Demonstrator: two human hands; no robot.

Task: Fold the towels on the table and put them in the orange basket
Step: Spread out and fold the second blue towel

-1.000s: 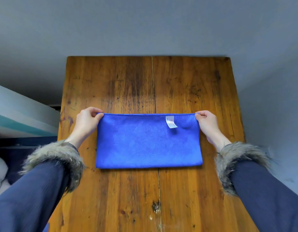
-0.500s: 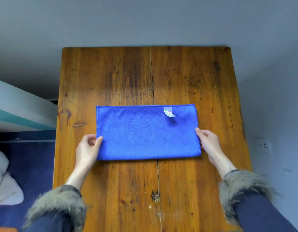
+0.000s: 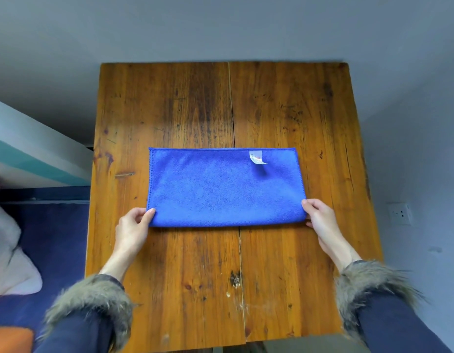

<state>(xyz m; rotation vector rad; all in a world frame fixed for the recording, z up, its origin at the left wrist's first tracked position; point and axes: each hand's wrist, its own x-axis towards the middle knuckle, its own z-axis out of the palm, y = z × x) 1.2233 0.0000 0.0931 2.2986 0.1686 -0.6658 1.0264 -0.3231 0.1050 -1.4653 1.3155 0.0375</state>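
A bright blue microfibre towel (image 3: 226, 187), folded into a flat wide rectangle, lies in the middle of the worn brown wooden plank table (image 3: 170, 103), its long sides running left to right. A small white care label (image 3: 257, 157) sticks up near the far edge, towards the right. The left hand (image 3: 134, 229) pinches the towel's near left corner between thumb and curled fingers, and the right hand (image 3: 321, 220) grips the near right corner in the same way, its fingers curled round the cloth's edge. Both wrists come out of dark blue sleeves with shaggy grey-brown fur cuffs (image 3: 93, 304). An orange shape (image 3: 9, 340), only partly in view, sits at the bottom left corner below table level; whether it is the basket cannot be told. A white wall socket (image 3: 399, 214) is set in the grey wall on the right, and a pale pink cloth (image 3: 9, 253) lies on a dark blue surface to the left.
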